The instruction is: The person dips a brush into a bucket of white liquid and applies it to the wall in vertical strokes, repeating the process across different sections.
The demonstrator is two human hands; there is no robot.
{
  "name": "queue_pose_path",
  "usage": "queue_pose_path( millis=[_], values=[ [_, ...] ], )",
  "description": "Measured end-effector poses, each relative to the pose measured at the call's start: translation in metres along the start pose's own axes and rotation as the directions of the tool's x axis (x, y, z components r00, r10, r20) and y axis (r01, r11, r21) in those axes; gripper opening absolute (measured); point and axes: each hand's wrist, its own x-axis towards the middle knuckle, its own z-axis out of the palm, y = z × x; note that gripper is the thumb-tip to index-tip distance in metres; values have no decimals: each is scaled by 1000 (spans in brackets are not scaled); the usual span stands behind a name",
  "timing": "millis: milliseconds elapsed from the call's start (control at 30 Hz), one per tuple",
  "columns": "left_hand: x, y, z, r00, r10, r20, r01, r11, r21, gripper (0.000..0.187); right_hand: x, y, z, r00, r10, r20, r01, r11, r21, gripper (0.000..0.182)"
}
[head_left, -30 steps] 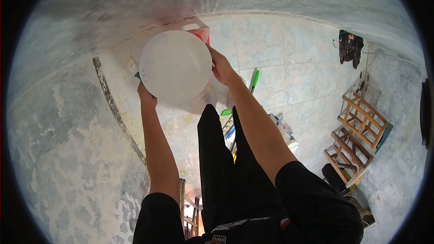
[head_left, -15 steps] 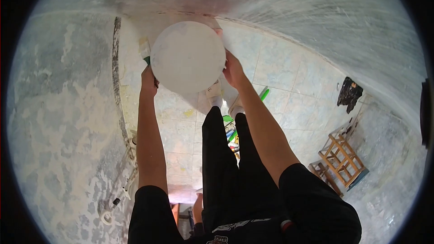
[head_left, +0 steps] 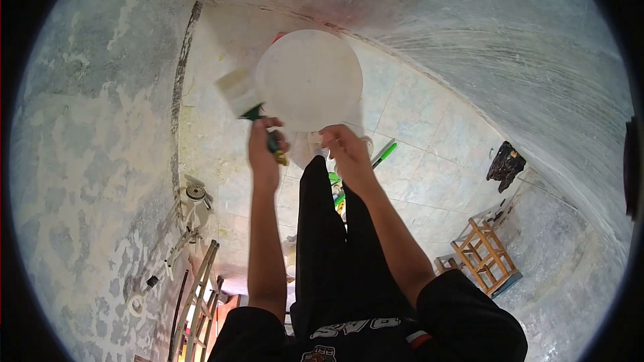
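Note:
My left hand [head_left: 266,147] is closed around the handle of a wide paintbrush [head_left: 249,108] with pale bristles and a green ferrule area, the bristles pointing up and left. Just beyond both hands is a round white disc-like top [head_left: 310,80], with a bit of red showing at its far left edge; what supports it is hidden. My right hand [head_left: 347,154] is near the disc's lower edge, fingers loosely bent and slightly apart, with nothing visible in them.
Pale tiled floor [head_left: 416,127] meets patchy grey walls. A green-handled tool [head_left: 384,153] and several items lie by my feet. A dark crumpled bag [head_left: 506,165] and a wooden stool [head_left: 488,257] are at right. At left are a wall tap [head_left: 196,193] and a ladder [head_left: 196,302].
Both hands have come off the round top and drawn back toward my body. The top now sits farther right in view. The paintbrush stays in my left hand, tilted more leftward.

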Motion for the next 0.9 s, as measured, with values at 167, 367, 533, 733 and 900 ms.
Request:
queue_pose_path(
  millis=[167,367,533,733,900],
  values=[
    [-2,-32,65,993,-48,108,42,998,55,35,7,-9,26,976,214,36,-217,965,146,24],
    [46,-39,87,953,-214,216,260,940,-219,34,49,-2,9,982,184,-30,-186,977,-102,30],
    [90,-50,76,942,-305,137,316,946,-68,35,96,21,16,996,18,-89,-27,995,-96,28],
    [117,-38,79,907,-419,28,420,908,-12,31,118,-6,23,927,372,-52,-367,927,78,22],
    [112,-29,83,912,-402,82,404,915,-12,34,126,-5,19,882,471,-15,-447,847,289,24]
  ],
)
